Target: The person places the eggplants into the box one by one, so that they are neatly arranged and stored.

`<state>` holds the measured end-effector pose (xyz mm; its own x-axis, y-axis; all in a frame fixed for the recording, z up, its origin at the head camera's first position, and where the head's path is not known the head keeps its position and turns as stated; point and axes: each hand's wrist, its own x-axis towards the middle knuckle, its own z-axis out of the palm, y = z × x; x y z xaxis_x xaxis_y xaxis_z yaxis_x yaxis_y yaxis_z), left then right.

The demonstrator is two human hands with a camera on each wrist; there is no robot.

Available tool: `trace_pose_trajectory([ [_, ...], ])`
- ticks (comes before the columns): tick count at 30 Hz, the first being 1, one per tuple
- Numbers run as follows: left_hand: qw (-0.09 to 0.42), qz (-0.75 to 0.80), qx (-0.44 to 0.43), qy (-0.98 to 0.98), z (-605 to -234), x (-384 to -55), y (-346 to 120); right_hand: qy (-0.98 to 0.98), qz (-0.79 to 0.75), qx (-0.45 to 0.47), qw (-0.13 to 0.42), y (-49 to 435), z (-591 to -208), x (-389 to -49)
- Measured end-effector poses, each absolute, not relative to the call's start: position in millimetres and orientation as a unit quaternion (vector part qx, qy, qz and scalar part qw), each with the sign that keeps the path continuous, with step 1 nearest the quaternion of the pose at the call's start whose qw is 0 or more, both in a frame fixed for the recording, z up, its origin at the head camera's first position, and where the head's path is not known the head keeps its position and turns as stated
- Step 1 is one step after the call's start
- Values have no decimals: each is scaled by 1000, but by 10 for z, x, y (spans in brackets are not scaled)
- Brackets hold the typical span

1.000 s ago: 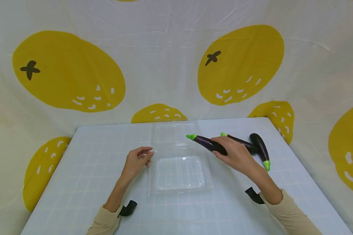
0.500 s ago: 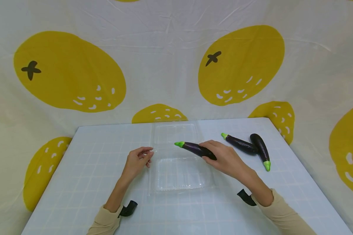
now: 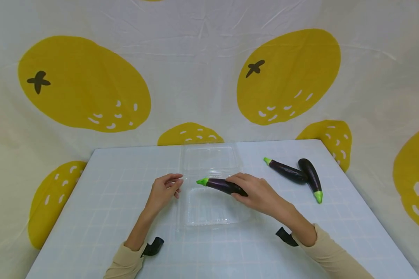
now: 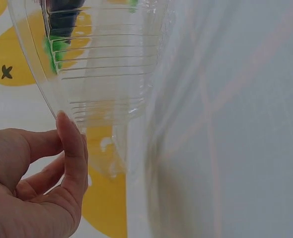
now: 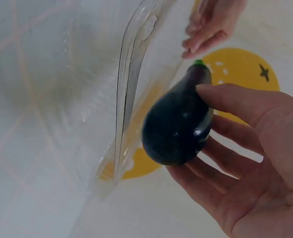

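Note:
A dark purple eggplant (image 3: 218,185) with a green stem end is held in my right hand (image 3: 256,193), thumb on one side and fingers on the other. It hangs over the clear plastic clamshell container (image 3: 213,224), stem pointing left. The container lies opened out, its lid (image 3: 209,158) towards the back. At the container's left edge, my left hand (image 3: 164,192) pinches the rim between thumb and forefinger, as the left wrist view shows. Through the clear wall in that view, the eggplant (image 4: 64,22) shows.
Two more eggplants lie at the back right of the table: one slanting (image 3: 288,171), the other (image 3: 310,178) touching its thick end. A white cloth with yellow fruit prints hangs behind the table (image 3: 118,217).
My right hand has carried the eggplant left and towards me, from the container's right side to over its base. My left hand has stayed at the rim.

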<state>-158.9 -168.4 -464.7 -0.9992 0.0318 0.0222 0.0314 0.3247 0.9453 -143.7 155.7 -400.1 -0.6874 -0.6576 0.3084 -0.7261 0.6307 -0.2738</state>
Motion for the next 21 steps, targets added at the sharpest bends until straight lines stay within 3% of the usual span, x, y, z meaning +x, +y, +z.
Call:
trace_pose_trajectory([
  [21, 2, 584, 18, 811, -4653, -1599, -1689, -883, 217, 414, -39, 1365, -4193, -1421],
])
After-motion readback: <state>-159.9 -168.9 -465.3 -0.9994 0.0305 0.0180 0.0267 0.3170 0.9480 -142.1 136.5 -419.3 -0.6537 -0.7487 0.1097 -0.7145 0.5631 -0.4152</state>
